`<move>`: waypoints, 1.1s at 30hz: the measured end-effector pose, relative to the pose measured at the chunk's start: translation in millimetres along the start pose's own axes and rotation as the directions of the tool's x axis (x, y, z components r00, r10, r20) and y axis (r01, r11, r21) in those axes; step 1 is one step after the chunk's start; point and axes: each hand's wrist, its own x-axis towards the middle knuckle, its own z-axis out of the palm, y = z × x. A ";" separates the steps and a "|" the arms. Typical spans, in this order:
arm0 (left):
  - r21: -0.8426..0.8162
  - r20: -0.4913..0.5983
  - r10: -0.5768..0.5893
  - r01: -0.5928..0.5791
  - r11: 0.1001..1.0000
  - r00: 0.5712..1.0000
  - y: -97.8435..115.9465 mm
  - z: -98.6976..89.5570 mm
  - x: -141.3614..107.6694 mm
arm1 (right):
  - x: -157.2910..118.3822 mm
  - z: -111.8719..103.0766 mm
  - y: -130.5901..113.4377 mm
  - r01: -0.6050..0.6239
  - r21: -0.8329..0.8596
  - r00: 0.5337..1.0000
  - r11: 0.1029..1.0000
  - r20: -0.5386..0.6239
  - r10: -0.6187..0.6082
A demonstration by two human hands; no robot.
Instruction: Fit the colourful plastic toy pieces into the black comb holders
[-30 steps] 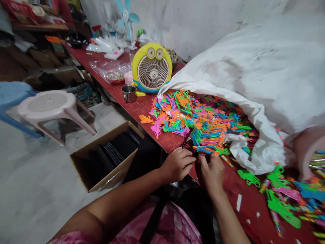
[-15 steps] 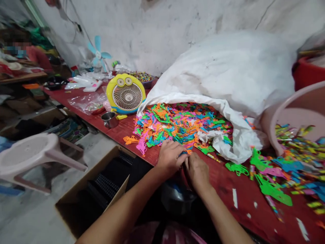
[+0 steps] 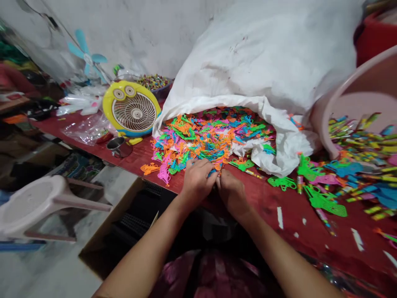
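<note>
- Along the near edge of the red-painted table (image 3: 279, 231), the left hand (image 3: 196, 182) and right hand (image 3: 232, 192) work close together at the front of a heap of thin plastic shapes (image 3: 211, 140).
- Left hand: fingers curl downward, partly closed, their tips at the heap's edge beside a blue piece (image 3: 212, 173); whether they grip it is hard to tell.
- Right hand: fingers bunch toward the left hand's fingertips, almost touching them; the hand hides whatever may lie there, so any hold cannot be told.
- Heap: orange, pink, green and blue shapes lie tangled in the mouth of a white sack (image 3: 248, 62), spilling onto the table; a looser scatter, with a green shape (image 3: 324, 203), lies to the right below a pink basin (image 3: 328, 111).
- Handling: the shapes look light, thin and fairly stiff, though their narrow parts may snap if bent. Their projecting parts probably hook together, so pinching one by its thickest part and easing it free seems safest. Smooth plastic may slip from dry fingertips.
- Nearby: a yellow desk fan (image 3: 132, 108) and steel cup (image 3: 119, 147) stand left of the heap; a cardboard box (image 3: 93, 252) holding black strips (image 3: 133, 225) sits below the table edge.
</note>
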 end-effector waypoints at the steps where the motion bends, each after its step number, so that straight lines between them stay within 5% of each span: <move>1: -0.005 0.012 0.000 0.000 1.000 1.000 -0.6 -1.6 1.0 | 0.5 0.0 -0.7 -0.013 0.002 1.000 1.000 0.001 0.013; 7: 0.047 0.094 0.021 -0.026 0.999 0.995 -1.3 -14.1 4.0 | 0.9 -4.4 5.4 -0.032 0.129 0.999 0.991 0.002 0.033; 10: 0.055 0.050 0.070 -0.072 0.996 0.996 2.4 -19.9 2.5 | -3.8 -10.8 13.4 -0.056 0.183 0.998 0.981 0.007 0.056; 14: 0.075 -0.071 0.136 -0.131 0.989 0.988 7.3 -26.1 3.6 | -7.9 -19.4 14.7 -0.092 0.151 0.995 0.984 0.050 0.086; 18: 0.189 -0.006 0.230 -0.225 0.956 0.973 7.4 -28.5 12.4 | -1.2 -22.3 2.5 -0.043 0.074 0.998 0.996 0.059 0.039; 33: 0.160 -0.092 0.316 -0.300 0.941 0.944 -2.8 -14.8 19.2 | 10.7 7.6 -5.5 -0.039 -0.032 0.999 0.999 0.024 0.040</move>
